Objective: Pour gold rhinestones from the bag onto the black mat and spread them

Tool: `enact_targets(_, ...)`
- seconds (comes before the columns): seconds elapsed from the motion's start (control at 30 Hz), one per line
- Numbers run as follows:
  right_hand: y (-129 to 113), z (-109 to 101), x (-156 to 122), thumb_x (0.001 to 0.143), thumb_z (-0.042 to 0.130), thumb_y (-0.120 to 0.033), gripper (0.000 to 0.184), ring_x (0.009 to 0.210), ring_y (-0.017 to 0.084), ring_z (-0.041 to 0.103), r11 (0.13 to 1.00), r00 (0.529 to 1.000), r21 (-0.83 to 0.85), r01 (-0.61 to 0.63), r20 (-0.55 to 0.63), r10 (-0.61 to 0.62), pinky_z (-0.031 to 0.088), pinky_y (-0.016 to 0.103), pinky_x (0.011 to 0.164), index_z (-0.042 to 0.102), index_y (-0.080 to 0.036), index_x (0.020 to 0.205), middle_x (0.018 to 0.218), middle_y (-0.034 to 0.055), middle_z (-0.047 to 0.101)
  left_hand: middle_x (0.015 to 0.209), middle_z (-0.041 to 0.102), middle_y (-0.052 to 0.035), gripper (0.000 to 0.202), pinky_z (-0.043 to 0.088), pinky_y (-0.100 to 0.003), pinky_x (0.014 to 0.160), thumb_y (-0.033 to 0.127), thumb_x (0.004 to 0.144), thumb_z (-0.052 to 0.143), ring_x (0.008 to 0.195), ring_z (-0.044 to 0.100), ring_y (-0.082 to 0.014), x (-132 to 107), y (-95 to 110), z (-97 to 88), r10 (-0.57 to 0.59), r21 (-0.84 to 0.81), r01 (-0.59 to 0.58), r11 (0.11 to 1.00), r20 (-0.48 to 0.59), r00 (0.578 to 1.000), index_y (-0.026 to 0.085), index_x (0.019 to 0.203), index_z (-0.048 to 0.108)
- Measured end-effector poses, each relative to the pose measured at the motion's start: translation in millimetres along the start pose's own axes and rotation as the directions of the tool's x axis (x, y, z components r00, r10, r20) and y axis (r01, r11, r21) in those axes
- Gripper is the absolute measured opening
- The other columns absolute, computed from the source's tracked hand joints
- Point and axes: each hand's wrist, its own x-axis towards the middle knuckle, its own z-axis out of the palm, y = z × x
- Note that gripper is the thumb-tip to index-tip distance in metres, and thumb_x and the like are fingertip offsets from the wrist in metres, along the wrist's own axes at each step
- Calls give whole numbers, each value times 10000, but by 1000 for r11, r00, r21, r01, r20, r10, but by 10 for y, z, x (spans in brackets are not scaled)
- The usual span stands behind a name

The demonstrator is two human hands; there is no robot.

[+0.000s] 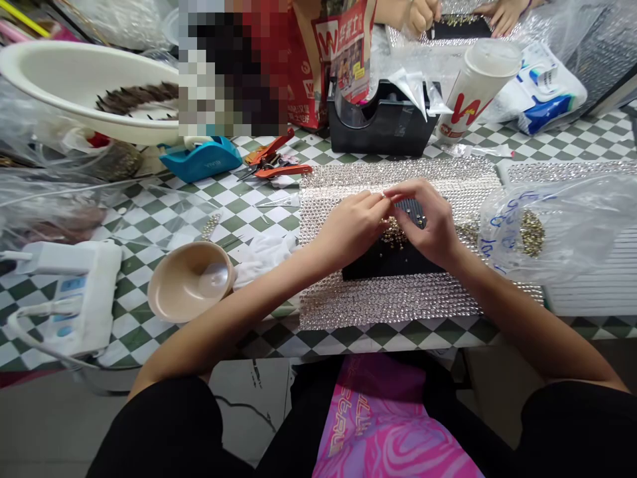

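Note:
My left hand (355, 226) is closed, with its fingers curled and pressed together above a black mat (363, 264). From the other side my right hand (430, 222) reaches in, its thumb and forefinger arched so the tips meet my left fingertips. Whatever sits between the fingertips is too small or hidden to make out. A small heap of gold rhinestones (395, 234) lies on the black mat below my hands, partly covered by them. The mat rests on a sheet of silvery rhinestone mesh (343, 307). Right of my right hand lies a clear plastic bag (577, 229) with gold rhinestones inside.
Left of the mesh stand a beige bowl (169, 282) and a white power strip (102, 292). Behind are orange-handled pliers (283, 170), a blue tape dispenser (204, 159), a black tape dispenser (381, 129) and a paper cup (478, 86). Another person's hands (423, 14) work across the table.

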Motion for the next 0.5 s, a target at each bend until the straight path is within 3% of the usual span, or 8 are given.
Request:
enact_targets(0.2, -89, -65, 2, 823, 498, -170, 177, 774, 104, 588, 990, 980, -136, 23, -195, -49, 476, 296, 751, 559, -223, 981, 844, -2, 624, 836, 568, -40, 89, 419, -292, 688, 207, 856, 500, 799, 505, -161, -6, -9, -30, 12, 43, -10, 999, -52, 999, 165, 881, 575)
enact_targets(0.37, -455, -228, 23, 842, 470, -166, 215, 739, 108, 602, 993, 974, -89, 81, -205, -97, 481, 293, 711, 620, -260, 965, 777, -17, 659, 785, 562, -50, 203, 389, -285, 643, 223, 916, 410, 744, 486, -147, 10, 111, -154, 75, 125, -55, 991, -161, 984, 135, 816, 563)
enact_targets(0.47, -686, -501, -53, 894, 357, -341, 313, 777, 147, 631, 992, 966, -67, 109, -227, -122, 488, 318, 668, 660, -267, 916, 826, -5, 673, 904, 582, -17, 184, 383, -269, 680, 174, 889, 446, 799, 485, -125, -73, 313, -300, 242, 184, -196, 963, -272, 931, 174, 1065, 500)
enact_targets(0.5, -734, -642, -95, 900, 263, -443, 449, 808, 170, 637, 989, 955, -106, 104, -269, -130, 487, 334, 657, 674, -265, 878, 858, 4, 675, 921, 578, 3, 277, 387, -254, 696, 168, 865, 482, 800, 481, -109, -133, 409, -362, 342, 209, -283, 936, -358, 869, 202, 1139, 457)
